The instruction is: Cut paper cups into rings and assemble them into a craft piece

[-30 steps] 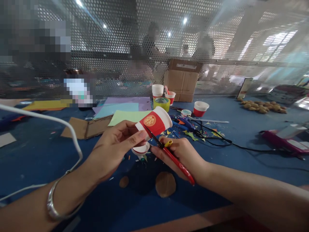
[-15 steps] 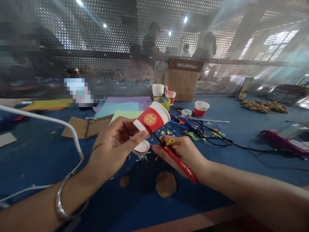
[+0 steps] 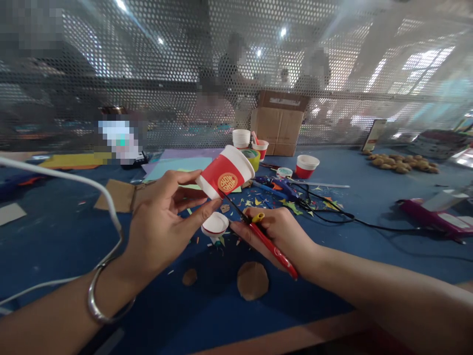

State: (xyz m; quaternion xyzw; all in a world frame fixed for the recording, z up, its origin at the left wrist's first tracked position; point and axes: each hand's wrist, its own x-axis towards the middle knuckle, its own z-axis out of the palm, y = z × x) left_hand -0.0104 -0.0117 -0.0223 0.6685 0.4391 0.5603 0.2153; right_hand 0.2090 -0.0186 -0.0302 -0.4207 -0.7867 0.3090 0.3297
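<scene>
My left hand (image 3: pixel 173 217) holds a red and white paper cup (image 3: pixel 227 170) by its base end, between thumb and fingers. The cup is tilted, its rim up and to the right, a gold round emblem on its side. My right hand (image 3: pixel 281 234) is wrapped round a pair of scissors (image 3: pixel 269 246) with red and yellow handles. Their dark, narrow tip touches or lies just in front of the cup's lower side; I cannot tell which. Below the cup, a cut-off cup part (image 3: pixel 215 224) with a white top stands on the table.
Two cardboard discs (image 3: pixel 253 281) lie near the table's front edge. Colourful scraps, a blue glue gun (image 3: pixel 288 192) and its black cable lie beyond my right hand. Farther back are another paper cup (image 3: pixel 306 166), a cardboard box (image 3: pixel 280 125) and coloured paper (image 3: pixel 181 167). A white cable (image 3: pixel 107 197) curves at left.
My left hand has turned the cup and shifted it slightly left, so the emblem sits lower and the rim tips more toward me. The scissors have barely moved.
</scene>
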